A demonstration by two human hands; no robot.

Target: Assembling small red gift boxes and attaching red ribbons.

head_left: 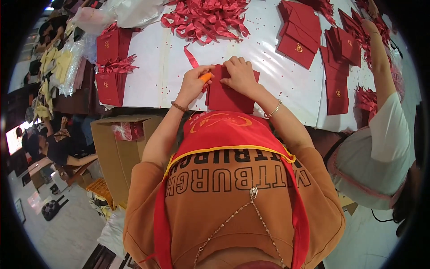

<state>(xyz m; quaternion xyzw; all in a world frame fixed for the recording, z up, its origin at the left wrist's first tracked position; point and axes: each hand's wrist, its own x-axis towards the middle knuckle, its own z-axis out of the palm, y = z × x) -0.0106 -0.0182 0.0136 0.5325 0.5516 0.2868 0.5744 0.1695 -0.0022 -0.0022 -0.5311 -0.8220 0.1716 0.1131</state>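
A small stack of red paper bags (230, 96) lies at the near edge of the white table, in front of my red apron. My right hand (240, 77) grips the top of these bags, with bent fingers at the far edge and the thumb across the face. At their left edge, my left hand (195, 84) is closed around a small orange-handled tool (205, 77); its tip is hidden. A red ribbon (190, 56) stretches out past the left fingers. More red shows just below that hand.
A heap of red ribbons (206, 18) lies at the far middle. Stacked bags with ribbon handles (111, 87) stand at left; flat red bags (299, 38) lie at right. A co-worker's arm (380, 58) reaches in at right. An open cardboard box (112, 157) is below left.
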